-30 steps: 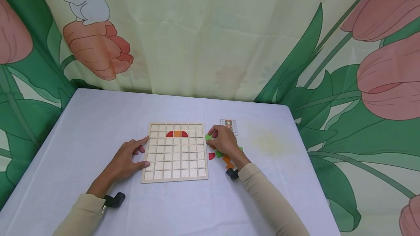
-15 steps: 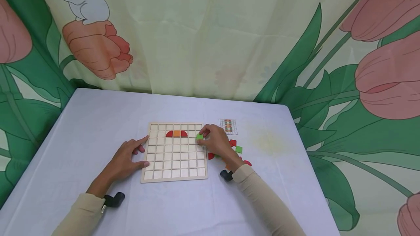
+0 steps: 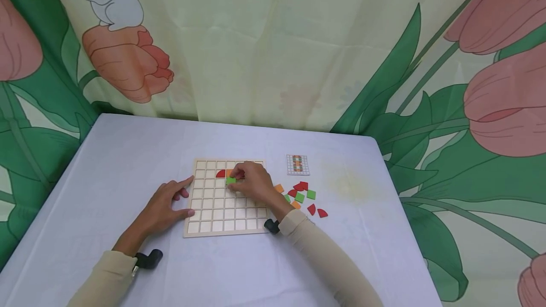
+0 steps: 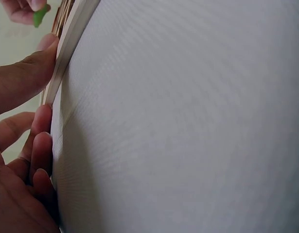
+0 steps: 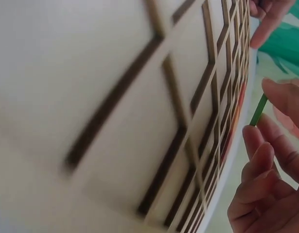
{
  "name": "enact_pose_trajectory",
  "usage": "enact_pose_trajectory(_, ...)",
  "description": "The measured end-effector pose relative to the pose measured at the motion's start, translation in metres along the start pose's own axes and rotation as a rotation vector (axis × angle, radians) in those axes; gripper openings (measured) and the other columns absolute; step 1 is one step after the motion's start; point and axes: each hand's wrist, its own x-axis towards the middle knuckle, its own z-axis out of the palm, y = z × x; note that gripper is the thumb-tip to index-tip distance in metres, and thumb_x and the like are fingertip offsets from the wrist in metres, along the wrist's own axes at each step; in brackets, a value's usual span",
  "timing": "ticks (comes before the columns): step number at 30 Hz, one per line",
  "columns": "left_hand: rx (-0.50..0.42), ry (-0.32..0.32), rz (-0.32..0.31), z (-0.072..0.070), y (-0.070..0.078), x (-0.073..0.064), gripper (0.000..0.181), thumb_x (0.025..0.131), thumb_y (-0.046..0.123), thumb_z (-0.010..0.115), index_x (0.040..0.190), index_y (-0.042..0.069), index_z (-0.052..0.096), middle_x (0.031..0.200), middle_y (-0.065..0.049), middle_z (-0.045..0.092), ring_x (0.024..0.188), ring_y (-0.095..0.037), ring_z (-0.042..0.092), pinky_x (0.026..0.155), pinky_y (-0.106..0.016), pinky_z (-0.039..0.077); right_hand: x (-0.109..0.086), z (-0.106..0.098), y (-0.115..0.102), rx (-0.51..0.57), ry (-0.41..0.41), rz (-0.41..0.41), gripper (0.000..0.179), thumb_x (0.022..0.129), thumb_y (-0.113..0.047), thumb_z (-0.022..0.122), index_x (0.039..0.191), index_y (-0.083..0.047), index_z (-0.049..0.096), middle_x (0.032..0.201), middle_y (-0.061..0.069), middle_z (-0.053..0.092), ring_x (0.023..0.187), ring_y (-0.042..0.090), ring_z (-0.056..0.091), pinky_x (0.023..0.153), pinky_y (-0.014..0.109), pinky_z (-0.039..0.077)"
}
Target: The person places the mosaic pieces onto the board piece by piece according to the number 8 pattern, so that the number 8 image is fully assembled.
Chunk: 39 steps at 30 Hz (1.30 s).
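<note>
A wooden grid board (image 3: 213, 214) lies on the white table. My left hand (image 3: 164, 207) touches its left edge with thumb and forefinger; the left wrist view shows the thumb (image 4: 35, 73) against the rim. Over the board, my right hand (image 3: 256, 184) pinches a green square tile (image 3: 231, 180) between thumb and fingers, just below an orange tile (image 3: 229, 172) in the grid. That green tile (image 5: 258, 109) stands edge-on in the right wrist view, apart from the board. Left of the orange tile sits a red quarter-round tile (image 3: 220, 173). The right hand hides the board's upper right.
Several loose tiles lie right of the board, among them a green square (image 3: 311, 194), an orange square (image 3: 279, 188) and a red quarter-round (image 3: 322, 213). Behind them is a small printed pattern card (image 3: 297, 165). A printed curtain (image 3: 239, 60) hangs behind the table.
My right hand has carried the green tile leftward, from the board's right side to just below the orange tile. More loose tiles now show. My left hand has stayed put.
</note>
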Motion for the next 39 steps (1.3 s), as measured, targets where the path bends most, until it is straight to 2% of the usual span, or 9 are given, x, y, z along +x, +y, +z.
enact_pose_trajectory(9, -0.002, -0.009, 0.007, 0.000, -0.001, 0.001, 0.097, 0.083, 0.025, 0.093, 0.164, 0.012, 0.042, 0.114, -0.003, 0.060, 0.106, -0.020, 0.047, 0.086, -0.037, 0.043, 0.010, 0.015, -0.015, -0.115, -0.021, -0.005, 0.021, 0.084, -0.027, 0.092, 0.098, -0.021, 0.078, 0.092, -0.007, 0.068, 0.084, 0.005, 0.058, 0.072, 0.023, 0.046)
enact_pose_trajectory(17, -0.003, -0.005, 0.008, 0.000, -0.002, 0.001, 0.097, 0.082, 0.024, 0.093, 0.164, 0.013, 0.042, 0.114, -0.002, 0.060, 0.106, -0.019, 0.047, 0.086, -0.035, 0.042, 0.012, 0.020, -0.019, -0.156, -0.001, -0.022, 0.021, 0.084, -0.028, 0.092, 0.097, -0.019, 0.078, 0.090, -0.004, 0.067, 0.080, 0.007, 0.055, 0.066, 0.022, 0.042)
enact_pose_trajectory(20, 0.000, -0.003, 0.008, 0.000, -0.001, 0.001, 0.097, 0.082, 0.024, 0.093, 0.164, 0.013, 0.042, 0.114, -0.003, 0.060, 0.106, -0.020, 0.047, 0.086, -0.035, 0.043, 0.011, 0.019, -0.018, -0.144, 0.004, -0.015, 0.022, 0.084, -0.029, 0.092, 0.099, -0.020, 0.078, 0.090, -0.005, 0.068, 0.081, 0.006, 0.056, 0.067, 0.023, 0.043)
enact_pose_trajectory(25, 0.004, -0.001, 0.007, 0.001, -0.001, 0.001, 0.098, 0.082, 0.024, 0.093, 0.164, 0.013, 0.041, 0.114, -0.003, 0.060, 0.107, -0.021, 0.047, 0.087, -0.037, 0.044, 0.009, 0.016, -0.015, -0.066, 0.016, 0.024, 0.018, 0.087, -0.024, 0.090, 0.100, -0.021, 0.079, 0.088, -0.009, 0.069, 0.083, 0.006, 0.061, 0.071, 0.025, 0.047)
enact_pose_trajectory(30, 0.011, 0.000, -0.007, 0.001, 0.000, 0.001, 0.098, 0.082, 0.025, 0.093, 0.164, 0.013, 0.041, 0.114, -0.004, 0.060, 0.108, -0.022, 0.048, 0.086, -0.038, 0.045, 0.011, 0.017, -0.012, -0.015, 0.010, 0.017, 0.012, 0.090, -0.019, 0.087, 0.100, -0.020, 0.080, 0.086, -0.011, 0.070, 0.081, 0.004, 0.062, 0.072, 0.025, 0.048)
enact_pose_trajectory(39, 0.008, 0.002, -0.009, 0.003, -0.001, 0.002, 0.098, 0.082, 0.024, 0.094, 0.164, 0.012, 0.042, 0.113, -0.004, 0.059, 0.107, -0.021, 0.047, 0.085, -0.038, 0.043, 0.013, 0.020, -0.013, -0.052, 0.003, -0.005, 0.013, 0.089, -0.020, 0.088, 0.098, -0.021, 0.080, 0.085, -0.011, 0.068, 0.081, 0.004, 0.060, 0.070, 0.023, 0.046)
